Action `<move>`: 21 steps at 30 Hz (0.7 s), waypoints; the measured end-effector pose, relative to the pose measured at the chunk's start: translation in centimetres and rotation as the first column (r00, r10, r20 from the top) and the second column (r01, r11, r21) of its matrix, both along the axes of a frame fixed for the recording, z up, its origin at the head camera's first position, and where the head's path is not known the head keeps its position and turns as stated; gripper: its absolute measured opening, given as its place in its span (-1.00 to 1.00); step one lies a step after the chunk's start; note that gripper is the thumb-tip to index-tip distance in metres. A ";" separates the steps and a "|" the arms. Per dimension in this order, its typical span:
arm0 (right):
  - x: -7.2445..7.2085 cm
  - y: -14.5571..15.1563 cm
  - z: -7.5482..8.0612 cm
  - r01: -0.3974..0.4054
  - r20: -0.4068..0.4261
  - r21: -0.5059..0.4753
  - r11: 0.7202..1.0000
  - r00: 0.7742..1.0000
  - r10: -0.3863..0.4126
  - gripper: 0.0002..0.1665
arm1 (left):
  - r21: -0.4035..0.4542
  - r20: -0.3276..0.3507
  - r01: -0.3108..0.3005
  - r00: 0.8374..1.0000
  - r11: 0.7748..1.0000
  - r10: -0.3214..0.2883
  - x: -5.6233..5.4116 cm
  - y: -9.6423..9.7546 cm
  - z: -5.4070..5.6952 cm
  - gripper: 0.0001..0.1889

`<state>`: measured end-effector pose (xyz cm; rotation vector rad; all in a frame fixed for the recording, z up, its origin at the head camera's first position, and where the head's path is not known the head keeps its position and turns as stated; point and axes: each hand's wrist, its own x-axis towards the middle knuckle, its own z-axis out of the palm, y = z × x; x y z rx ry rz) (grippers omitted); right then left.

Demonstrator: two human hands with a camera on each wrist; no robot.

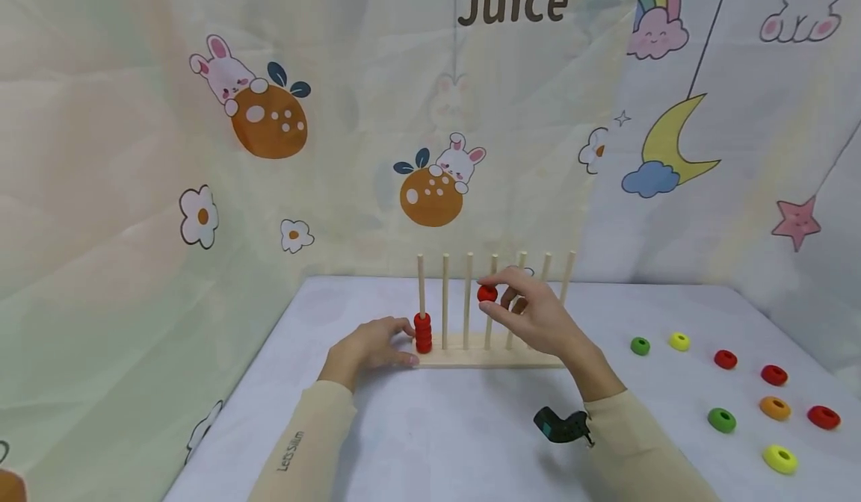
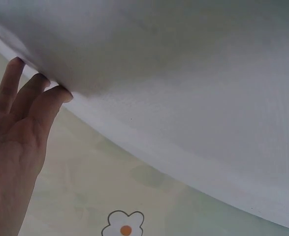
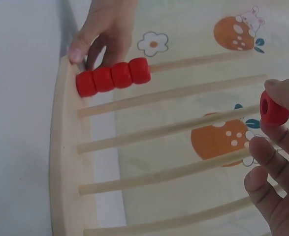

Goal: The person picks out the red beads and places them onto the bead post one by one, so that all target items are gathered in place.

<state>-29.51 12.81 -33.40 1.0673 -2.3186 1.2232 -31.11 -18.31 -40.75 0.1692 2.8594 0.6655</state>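
A wooden bead rack, with several upright pegs on a flat base, stands on the white table. Several red beads are stacked on its leftmost peg. My left hand holds the left end of the base, its thumb at the front edge and its fingers behind the stack. Between thumb and fingertip my right hand pinches one red bead, raised near the upper part of the pegs. The bead's hole shows in the right wrist view. Only my left hand's fingers against the white tabletop appear in the left wrist view.
Loose beads lie scattered on the right of the table: green, yellow, red and orange ones. A dark wrist device hangs off the right sleeve. Behind the table hangs a printed cloth.
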 end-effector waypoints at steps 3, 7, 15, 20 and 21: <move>0.0 -0.7 0.5 0.006 -0.013 -0.008 1.000 1.000 -0.006 -0.60 | -0.007 -0.001 0.014 1.000 1.000 -0.014 -0.1 0.0 0.1 -0.45; -0.3 -2.5 1.4 -0.008 -0.009 -0.016 1.000 1.000 0.008 -0.60 | -0.018 -0.004 -0.011 1.000 1.000 0.011 -0.2 -0.4 0.2 -0.45; -0.2 -4.8 2.4 -0.047 -0.048 -0.048 0.998 0.998 0.045 -0.56 | 0.012 0.041 -0.038 0.998 0.999 0.038 -0.2 -0.2 -0.1 -0.43; -0.1 -5.4 2.6 -0.020 -0.092 -0.046 0.999 0.996 0.016 -0.57 | 0.004 0.033 -0.041 0.999 0.999 0.041 -0.3 0.4 -0.2 -0.42; -0.1 -5.4 2.7 -0.014 -0.098 -0.046 0.999 0.995 0.009 -0.57 | 0.004 0.030 -0.039 0.999 0.999 0.039 -0.3 0.6 -0.2 -0.42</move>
